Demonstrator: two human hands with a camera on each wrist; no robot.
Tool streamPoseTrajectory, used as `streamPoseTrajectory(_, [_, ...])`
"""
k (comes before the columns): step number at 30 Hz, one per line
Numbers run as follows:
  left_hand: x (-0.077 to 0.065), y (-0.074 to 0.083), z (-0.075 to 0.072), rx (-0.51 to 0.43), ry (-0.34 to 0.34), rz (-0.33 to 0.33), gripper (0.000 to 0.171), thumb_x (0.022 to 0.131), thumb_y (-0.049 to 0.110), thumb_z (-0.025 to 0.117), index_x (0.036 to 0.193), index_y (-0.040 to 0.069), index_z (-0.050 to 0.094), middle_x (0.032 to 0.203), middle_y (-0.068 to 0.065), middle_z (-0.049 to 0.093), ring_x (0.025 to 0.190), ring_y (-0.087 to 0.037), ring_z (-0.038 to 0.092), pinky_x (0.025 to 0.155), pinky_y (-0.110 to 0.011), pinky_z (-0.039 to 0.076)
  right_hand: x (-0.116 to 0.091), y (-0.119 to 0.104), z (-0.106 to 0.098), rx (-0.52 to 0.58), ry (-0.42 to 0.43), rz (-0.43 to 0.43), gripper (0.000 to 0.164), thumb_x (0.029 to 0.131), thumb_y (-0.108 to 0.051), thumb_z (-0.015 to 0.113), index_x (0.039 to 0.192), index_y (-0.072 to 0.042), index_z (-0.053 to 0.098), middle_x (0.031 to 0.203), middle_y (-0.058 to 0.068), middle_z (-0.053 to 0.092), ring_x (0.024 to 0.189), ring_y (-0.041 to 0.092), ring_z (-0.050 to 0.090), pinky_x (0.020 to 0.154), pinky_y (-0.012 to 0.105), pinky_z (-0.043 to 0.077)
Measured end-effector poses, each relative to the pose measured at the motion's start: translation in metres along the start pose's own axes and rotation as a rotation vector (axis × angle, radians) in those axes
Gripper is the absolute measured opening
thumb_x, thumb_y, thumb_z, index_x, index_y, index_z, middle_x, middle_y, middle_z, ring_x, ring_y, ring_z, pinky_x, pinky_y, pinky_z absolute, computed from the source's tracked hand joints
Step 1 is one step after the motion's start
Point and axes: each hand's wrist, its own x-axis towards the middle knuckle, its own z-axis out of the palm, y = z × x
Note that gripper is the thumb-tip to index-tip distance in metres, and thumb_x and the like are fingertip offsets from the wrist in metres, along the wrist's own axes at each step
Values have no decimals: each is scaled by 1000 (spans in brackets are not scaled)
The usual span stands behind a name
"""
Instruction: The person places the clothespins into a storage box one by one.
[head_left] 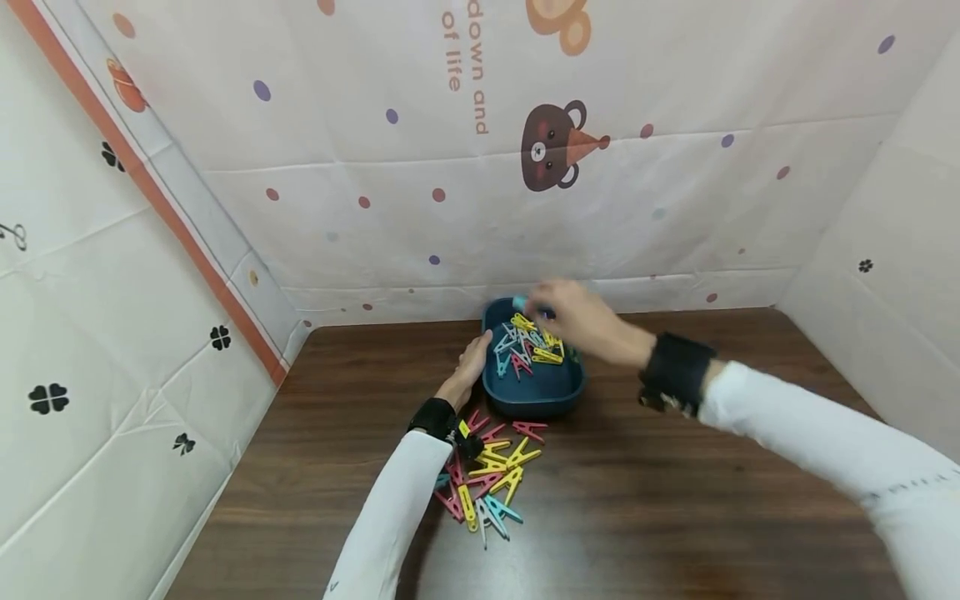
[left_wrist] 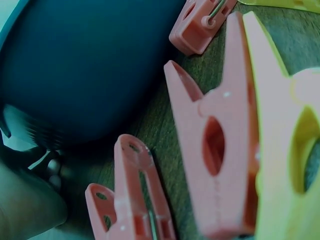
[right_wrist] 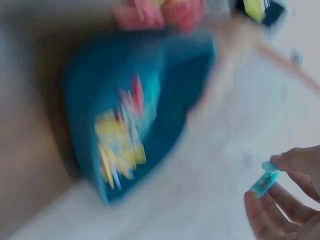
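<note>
My right hand (head_left: 573, 321) is above the far right part of a dark blue plastic basket (head_left: 532, 396), blurred in the head view. Between its thumb and fingers it pinches a teal clothespin (right_wrist: 265, 180). My left hand (head_left: 468, 364) holds the basket's left side, fingertips at the rim; in the left wrist view its fingers curl by the basket's wall. Inside the basket lie yellow clothespins (head_left: 547, 356), pale blue ones and a few red ones. Below my left wrist, a loose pile of clothespins (head_left: 495, 475) in red, yellow, teal and white lies on the table.
The dark wooden table (head_left: 660, 500) runs back to a white printed cloth (head_left: 480, 225) hung close behind the basket. More cloth walls (head_left: 885, 275) stand at either side. A red clothespin (head_left: 529, 429) lies just in front of the basket.
</note>
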Motion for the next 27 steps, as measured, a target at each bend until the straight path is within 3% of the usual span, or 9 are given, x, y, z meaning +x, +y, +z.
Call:
streamPoseTrajectory(4, [-1,-3,0,-7,-9,-22,77,103,67,30,163,19,26,170,-11,22,158,-36,8,126,-63,3,47,27,-11,-6,24,162,8,95,-4,69,95,-1,76,103,19,74,97,33,71,84,47,58])
streamPoseTrajectory(8, [-3,-3,-1,-12,-12,-25,78,103,68,30,163,18,25,170,-11,21,158,-35,8,126,-63,2,68,48,2,-70,-13,324,10,94,-5,68,97,0,75,105,19,75,95,34,71,83,47,57])
streamPoseTrajectory(12, [-3,-1,-1,-10,-8,-6,80,102,69,29,163,18,25,170,-12,21,158,-36,7,126,-63,2,68,64,37,-120,-120,448,10,94,-3,66,96,0,75,100,19,74,87,33,70,79,46,57])
streamPoseTrajectory(18, [-2,0,-1,-8,-1,-11,76,104,65,29,163,17,26,169,-12,22,158,-36,8,126,-63,3,64,70,86,-87,-282,531,25,96,-1,62,72,-5,63,74,10,60,65,22,53,62,35,43])
streamPoseTrajectory(22, [-2,0,1,-11,3,-4,75,104,65,29,163,18,26,169,-12,22,158,-36,8,126,-63,2,61,68,101,-113,-383,592,23,100,-6,60,78,-6,68,82,13,66,65,23,60,59,35,45])
streamPoseTrajectory(27, [-2,-1,0,-19,-4,-5,77,104,66,30,163,17,25,170,-12,21,158,-36,7,125,-64,1,58,68,110,-161,-440,586,24,103,-10,57,86,-5,73,89,17,70,75,28,69,64,39,53])
